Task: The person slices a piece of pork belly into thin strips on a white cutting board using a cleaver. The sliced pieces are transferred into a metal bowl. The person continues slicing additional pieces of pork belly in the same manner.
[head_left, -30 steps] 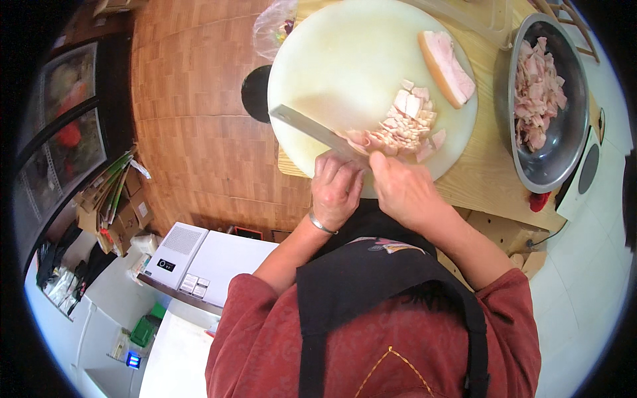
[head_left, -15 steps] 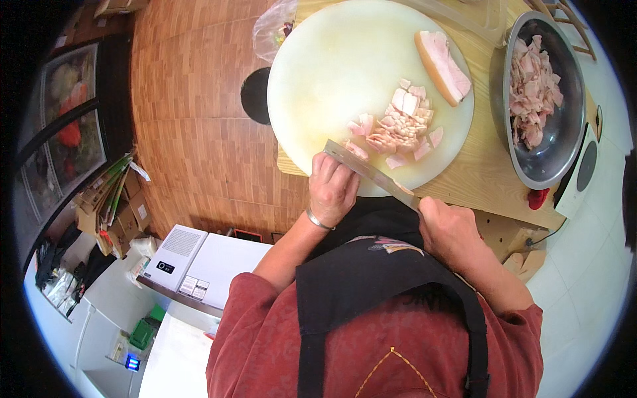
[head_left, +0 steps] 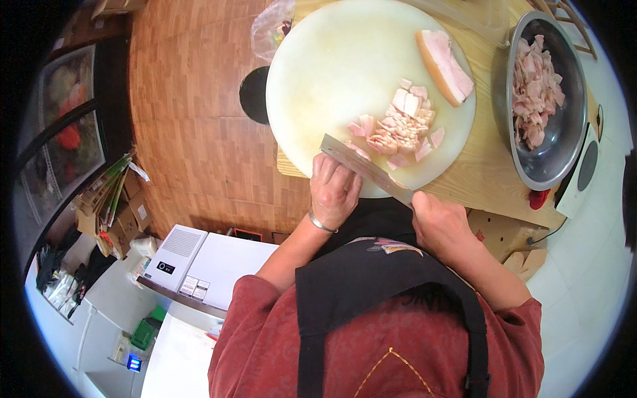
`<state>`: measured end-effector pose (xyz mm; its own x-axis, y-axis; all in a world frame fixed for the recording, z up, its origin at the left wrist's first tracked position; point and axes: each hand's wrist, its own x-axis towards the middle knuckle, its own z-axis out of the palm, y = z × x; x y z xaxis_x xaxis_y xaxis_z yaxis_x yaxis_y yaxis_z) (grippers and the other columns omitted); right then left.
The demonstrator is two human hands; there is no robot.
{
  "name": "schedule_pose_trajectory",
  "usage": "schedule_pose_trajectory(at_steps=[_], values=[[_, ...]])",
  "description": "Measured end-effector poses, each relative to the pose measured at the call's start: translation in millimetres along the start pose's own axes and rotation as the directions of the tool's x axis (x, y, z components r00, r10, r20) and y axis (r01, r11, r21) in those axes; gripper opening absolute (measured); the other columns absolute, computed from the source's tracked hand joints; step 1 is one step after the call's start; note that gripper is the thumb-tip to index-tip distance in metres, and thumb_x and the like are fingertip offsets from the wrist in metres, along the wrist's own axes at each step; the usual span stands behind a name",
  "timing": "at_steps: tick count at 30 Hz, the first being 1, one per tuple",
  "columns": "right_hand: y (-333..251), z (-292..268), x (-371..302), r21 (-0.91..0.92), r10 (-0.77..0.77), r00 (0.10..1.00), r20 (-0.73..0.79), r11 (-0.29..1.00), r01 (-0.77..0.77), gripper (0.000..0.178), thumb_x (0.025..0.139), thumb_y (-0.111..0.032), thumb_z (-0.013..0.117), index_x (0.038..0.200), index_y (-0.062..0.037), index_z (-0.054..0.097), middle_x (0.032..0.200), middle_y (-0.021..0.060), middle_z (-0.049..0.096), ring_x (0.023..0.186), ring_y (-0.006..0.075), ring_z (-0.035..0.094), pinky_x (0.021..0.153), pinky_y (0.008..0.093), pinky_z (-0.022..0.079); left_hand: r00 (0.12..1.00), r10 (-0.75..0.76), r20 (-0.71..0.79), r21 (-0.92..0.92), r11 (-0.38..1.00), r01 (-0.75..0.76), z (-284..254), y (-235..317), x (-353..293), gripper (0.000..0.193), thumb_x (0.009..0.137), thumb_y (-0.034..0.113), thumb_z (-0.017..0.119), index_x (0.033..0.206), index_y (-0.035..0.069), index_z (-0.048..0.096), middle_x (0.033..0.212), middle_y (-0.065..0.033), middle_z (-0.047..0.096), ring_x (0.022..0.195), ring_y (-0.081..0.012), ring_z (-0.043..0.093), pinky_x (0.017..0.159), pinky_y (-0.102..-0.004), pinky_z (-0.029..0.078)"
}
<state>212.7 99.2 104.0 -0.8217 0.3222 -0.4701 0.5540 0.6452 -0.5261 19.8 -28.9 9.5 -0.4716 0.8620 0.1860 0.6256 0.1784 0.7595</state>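
My right hand [head_left: 439, 221] is wrapped round the handle of a cleaver [head_left: 366, 170]. Its broad blade slants up and left across the near edge of a round white cutting board [head_left: 318, 73]. Right against the blade's near side, my left hand [head_left: 334, 188] is closed with its fingers curled under; what they press on is hidden. Just past the blade lies a cut bit of pale meat [head_left: 358, 150], partly covered by it. Beyond that spreads a heap of sliced pork [head_left: 401, 126]. A thick slab of pork with rind [head_left: 446, 68] rests at the board's right side.
To the right, a metal bowl [head_left: 554, 166] holds many pork slices. The board stands on a wooden table [head_left: 494, 149]. A clear plastic bag [head_left: 267, 33] sits by the board's far left edge, and a black round stool [head_left: 254, 96] is below on the floor. A white appliance [head_left: 229, 262] stands at the lower left.
The cleaver and my right hand have shifted slightly left, and the blade shows broader now. My left hand has barely moved. The meat on the board lies as before.
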Motion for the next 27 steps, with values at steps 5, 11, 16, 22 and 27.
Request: schedule_pose_trajectory(at_steps=[5, 11, 16, 22, 27], values=[[-8.6, 18.3, 49.8, 0.026, 0.003, 1.0, -0.023, 1.0, -0.002, 0.015, 0.09, -0.005, 0.06, 0.1, -0.0031, 0.049, 0.081, 0.0199, 0.066, 0.073, 0.0414, 0.068, 0.062, 0.0512, 0.053, 1.0, -0.022, -0.013, -0.029, 0.999, 0.022, 3.4, -1.9, -3.8, 0.032, 0.075, -0.004, 0.079, 0.105, 0.002, 0.071, 0.106, -0.0145, 0.066, 0.099, -0.0386, 0.06, 0.088, -0.0451, 0.05], [-1.8, 14.8, 69.5, 0.111, 0.019, 0.997, -0.072, 0.994, -0.011, 0.014, 0.093, -0.006, 0.059, 0.1, -0.0031, 0.048, 0.082, 0.0214, 0.066, 0.076, 0.0425, 0.068, 0.062, 0.052, 0.05, 1.0, 0.001, 0.003, -0.046, 0.999, -0.001, -2.5, 2.4, -0.8, 0.03, 0.077, -0.006, 0.079, 0.105, 0.003, 0.072, 0.107, -0.0126, 0.066, 0.103, -0.0354, 0.062, 0.088, -0.0435, 0.051], [7.6, -0.9, 16.1, 0.057, 0.019, 0.997, -0.069, 0.998, -0.015, 0.014, 0.091, -0.008, 0.061, 0.099, -0.005, 0.05, 0.081, 0.018, 0.066, 0.072, 0.0398, 0.068, 0.062, 0.053, 0.052, 1.0, 0.027, -0.002, -0.045, 0.999, -0.027, -2.9, -3.3, -3.9, 0.031, 0.076, -0.006, 0.079, 0.105, 0.004, 0.072, 0.109, -0.0117, 0.066, 0.103, -0.0344, 0.062, 0.089, -0.0429, 0.051], [-6.1, -19.3, -14.5, -0.014, 0.007, 1.0, -0.009, 1.0, -0.007, 0.012, 0.089, -0.008, 0.063, 0.095, -0.0057, 0.053, 0.079, 0.0155, 0.064, 0.065, 0.0365, 0.067, 0.058, 0.0483, 0.053, 0.998, 0.053, 0.028, 0.01, 0.999, -0.054, -4.0, -5.5, -2.9, 0.031, 0.074, -0.005, 0.08, 0.103, 0.002, 0.071, 0.11, -0.0147, 0.066, 0.101, -0.0384, 0.061, 0.089, -0.0449, 0.051], [-6.5, -17.6, -8.7, -0.034, 0.01, 1.0, 0.022, 0.999, -0.009, 0.011, 0.089, -0.006, 0.06, 0.098, -0.005, 0.054, 0.08, 0.0166, 0.065, 0.067, 0.0375, 0.068, 0.058, 0.0482, 0.054, 0.999, 0.039, 0.012, 0.014, 0.999, -0.039, -2.9, -3.0, -2.4, 0.028, 0.075, -0.005, 0.079, 0.101, 0.001, 0.07, 0.108, -0.0157, 0.065, 0.1, -0.0395, 0.06, 0.087, -0.0462, 0.051]])
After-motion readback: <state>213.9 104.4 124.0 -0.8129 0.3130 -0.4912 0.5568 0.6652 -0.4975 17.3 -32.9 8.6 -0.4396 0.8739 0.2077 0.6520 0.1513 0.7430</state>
